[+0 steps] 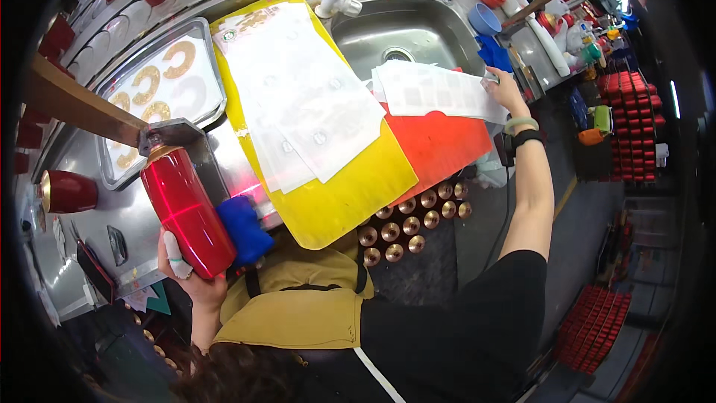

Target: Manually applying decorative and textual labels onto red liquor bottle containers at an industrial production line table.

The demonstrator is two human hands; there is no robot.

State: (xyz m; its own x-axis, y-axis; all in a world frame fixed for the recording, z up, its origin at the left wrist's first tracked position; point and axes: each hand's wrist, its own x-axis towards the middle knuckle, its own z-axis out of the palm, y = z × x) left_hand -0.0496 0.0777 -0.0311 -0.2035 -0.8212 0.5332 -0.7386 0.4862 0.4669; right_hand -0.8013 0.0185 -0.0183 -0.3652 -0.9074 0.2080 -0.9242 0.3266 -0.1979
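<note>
A glossy red cylindrical vessel [186, 209] lies tilted, its gold-toned narrow end at a metal holder [168, 136]. Bright red light lines cross its side. My left hand [188, 275] is closed around the lower end, with a white covering on one finger. Over at the sink's near right corner, my right hand [508, 92] is closed on something small and dark that I cannot make out. Beneath and beside it lie white sheets with pale square patches [440, 89]. A blue cloth [245, 230] sits against the vessel's right side.
More white sheets [298, 97] cover a yellow board [335, 205], which overlaps a red board [440, 149]. Gold C-shaped pieces lie in a metal tray [205, 37]. A wooden bar [82, 101] runs to the holder. Behind are a sink [440, 30] and faucet [339, 1].
</note>
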